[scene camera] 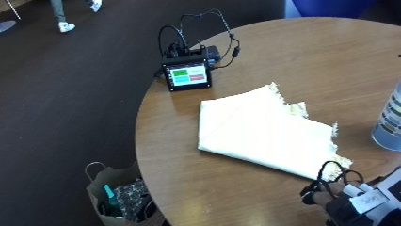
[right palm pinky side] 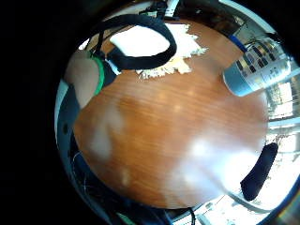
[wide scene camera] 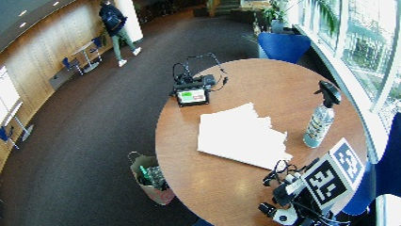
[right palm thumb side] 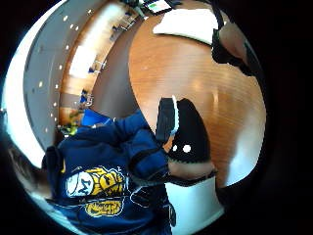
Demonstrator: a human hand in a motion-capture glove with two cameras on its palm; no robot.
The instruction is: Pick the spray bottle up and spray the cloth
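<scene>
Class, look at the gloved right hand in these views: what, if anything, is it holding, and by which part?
Nothing. The right hand hovers over the table near the cloth's corner, while the spray bottle stands untouched, apart from it.

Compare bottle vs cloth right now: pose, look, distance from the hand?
The bottle stands upright with a black trigger head on top; the cloth lies flat and folded. The bottle is clear with a printed label; the cloth is plain cream with frayed edges. The cloth's corner lies just beside the gloved hand; the bottle stands farther off, near the table's window side. Both rest on the table, and the hand holds neither.
</scene>
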